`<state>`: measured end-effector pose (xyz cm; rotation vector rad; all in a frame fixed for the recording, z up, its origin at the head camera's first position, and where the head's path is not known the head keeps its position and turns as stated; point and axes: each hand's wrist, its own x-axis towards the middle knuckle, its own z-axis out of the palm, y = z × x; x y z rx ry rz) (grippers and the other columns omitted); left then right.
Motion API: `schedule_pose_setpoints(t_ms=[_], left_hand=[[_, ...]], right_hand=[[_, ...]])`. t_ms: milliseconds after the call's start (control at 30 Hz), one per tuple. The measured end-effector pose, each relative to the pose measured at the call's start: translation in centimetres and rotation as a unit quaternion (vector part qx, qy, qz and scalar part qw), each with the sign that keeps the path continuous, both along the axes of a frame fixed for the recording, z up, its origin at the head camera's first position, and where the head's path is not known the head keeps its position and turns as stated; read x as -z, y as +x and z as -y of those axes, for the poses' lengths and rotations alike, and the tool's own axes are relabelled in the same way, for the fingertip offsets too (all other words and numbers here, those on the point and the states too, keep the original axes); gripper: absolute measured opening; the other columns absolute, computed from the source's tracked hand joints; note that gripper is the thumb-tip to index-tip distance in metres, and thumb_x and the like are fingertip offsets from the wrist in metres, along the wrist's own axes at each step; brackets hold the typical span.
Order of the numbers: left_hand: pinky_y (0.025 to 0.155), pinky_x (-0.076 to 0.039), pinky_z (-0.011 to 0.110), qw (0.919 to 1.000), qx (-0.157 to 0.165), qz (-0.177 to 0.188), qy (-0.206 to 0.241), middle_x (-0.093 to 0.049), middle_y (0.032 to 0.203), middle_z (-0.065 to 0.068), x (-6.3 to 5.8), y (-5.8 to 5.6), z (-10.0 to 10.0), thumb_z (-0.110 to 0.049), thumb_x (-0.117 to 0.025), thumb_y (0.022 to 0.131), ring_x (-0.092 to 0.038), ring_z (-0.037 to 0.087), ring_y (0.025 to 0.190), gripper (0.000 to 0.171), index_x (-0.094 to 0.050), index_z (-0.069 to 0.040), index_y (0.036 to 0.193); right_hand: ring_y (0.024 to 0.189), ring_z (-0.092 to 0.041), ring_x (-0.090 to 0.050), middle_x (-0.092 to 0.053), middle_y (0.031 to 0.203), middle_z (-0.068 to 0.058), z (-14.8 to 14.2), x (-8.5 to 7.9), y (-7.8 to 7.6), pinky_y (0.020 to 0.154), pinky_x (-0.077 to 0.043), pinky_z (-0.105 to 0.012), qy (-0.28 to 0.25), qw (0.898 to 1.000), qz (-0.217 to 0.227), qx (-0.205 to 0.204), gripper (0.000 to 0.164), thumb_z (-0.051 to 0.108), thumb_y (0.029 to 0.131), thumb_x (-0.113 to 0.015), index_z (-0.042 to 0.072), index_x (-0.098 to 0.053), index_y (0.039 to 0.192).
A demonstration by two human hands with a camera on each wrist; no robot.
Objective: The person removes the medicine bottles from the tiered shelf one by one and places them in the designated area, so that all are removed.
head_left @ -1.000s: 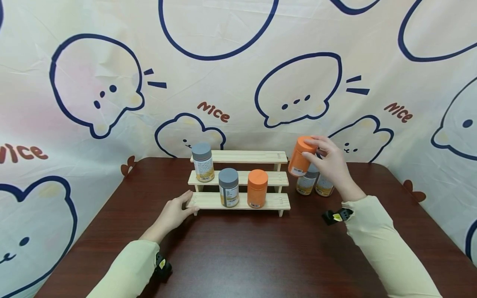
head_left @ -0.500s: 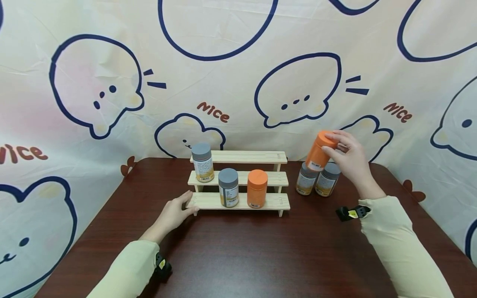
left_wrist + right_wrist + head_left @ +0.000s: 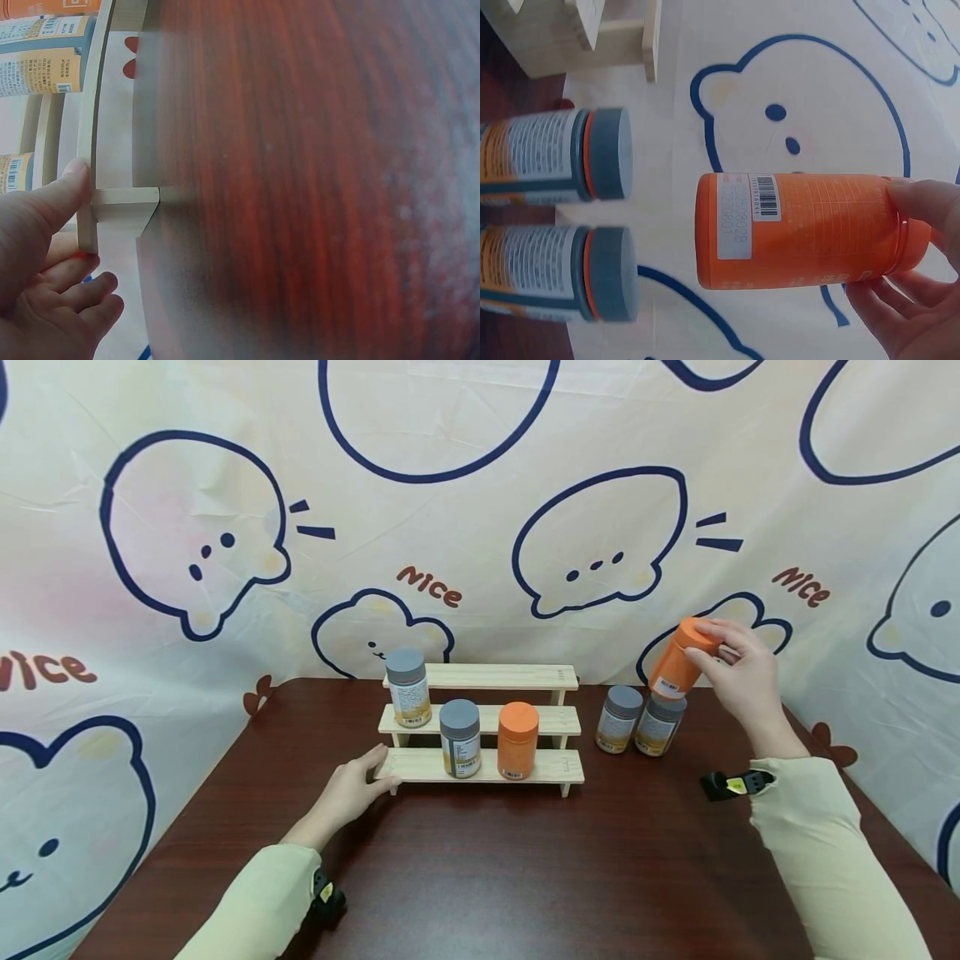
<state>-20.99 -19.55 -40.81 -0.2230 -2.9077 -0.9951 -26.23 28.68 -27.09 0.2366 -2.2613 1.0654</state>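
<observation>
My right hand (image 3: 742,672) holds an orange bottle (image 3: 678,662) by its cap, thumb on one side and fingers on the other. The bottle leans in the air and overlaps the top of the right-hand grey-capped bottle (image 3: 660,727) in the head view; the right wrist view shows it apart from both grey caps. Another grey-capped bottle (image 3: 619,720) stands just left of that one on the table. At the left end of the three-tier wooden rack (image 3: 558,766), my left hand (image 3: 347,789) pinches the lowest shelf, its thumb (image 3: 64,196) along the board's edge.
On the lowest shelf stand a grey-capped bottle (image 3: 461,739) and an orange bottle (image 3: 517,741). A further grey-capped bottle (image 3: 408,689) is on the middle shelf's left end. Behind the dark wooden table (image 3: 525,877) hangs a printed cloth (image 3: 480,527).
My right hand has carried the orange bottle rightward and slightly up, from beside the rack to over the right-hand grey-capped bottle. The left hand stays on the rack.
</observation>
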Motion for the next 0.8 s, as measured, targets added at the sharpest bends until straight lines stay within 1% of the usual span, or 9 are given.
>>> schedule_pose_setpoints(t_ms=[133,300,500,667,800], left_hand=[[0.100,-0.030,0.049,1.0000,-0.004,0.005,0.004,-0.036,0.140,0.022,0.0,0.0,0.0,-0.025,-0.066,0.087,-0.032,0.036,0.128,0.063,-0.040,0.006,0.135],[0.099,-0.031,0.050,1.0000,-0.003,0.003,0.000,-0.036,0.140,0.022,0.0,-0.1,0.0,-0.026,-0.065,0.087,-0.032,0.036,0.128,0.063,-0.040,0.006,0.135],[0.100,-0.031,0.049,1.0000,-0.003,0.004,0.001,-0.036,0.140,0.022,0.1,-0.1,0.0,-0.026,-0.065,0.087,-0.032,0.036,0.128,0.063,-0.040,0.006,0.135],[0.100,-0.031,0.050,1.0000,0.000,0.004,0.002,-0.036,0.140,0.022,0.2,-0.1,0.0,-0.025,-0.065,0.087,-0.032,0.037,0.128,0.063,-0.040,0.007,0.135],[0.100,-0.031,0.050,1.0000,0.002,0.003,0.001,-0.036,0.140,0.023,0.2,-0.2,0.0,-0.025,-0.065,0.087,-0.032,0.037,0.128,0.063,-0.040,0.007,0.135]], right_hand=[[0.110,-0.025,-0.048,-0.049,0.124,-0.011,-0.8,0.2,-0.2,0.094,-0.041,-0.036,-0.009,1.000,0.009,0.006,0.041,0.021,0.088,-0.064,0.000,-0.058,0.123],[0.114,-0.029,-0.045,-0.046,0.128,-0.014,-1.9,0.6,-0.5,0.097,-0.039,-0.038,-0.010,0.999,0.025,0.023,0.043,0.023,0.090,-0.061,0.000,-0.056,0.126],[0.115,-0.030,-0.045,-0.045,0.129,-0.015,-3.3,1.2,-0.9,0.096,-0.039,-0.039,-0.017,0.998,0.033,0.041,0.043,0.022,0.090,-0.060,0.000,-0.055,0.127],[0.117,-0.032,-0.043,-0.042,0.132,-0.015,-4.2,1.5,-1.0,0.096,-0.038,-0.041,-0.025,0.997,0.051,0.046,0.045,0.021,0.091,-0.059,0.000,-0.052,0.130],[0.118,-0.035,-0.042,-0.041,0.132,-0.016,-4.9,1.8,-1.2,0.096,-0.037,-0.046,-0.022,0.996,0.064,0.059,0.047,0.024,0.091,-0.058,0.000,-0.051,0.131]])
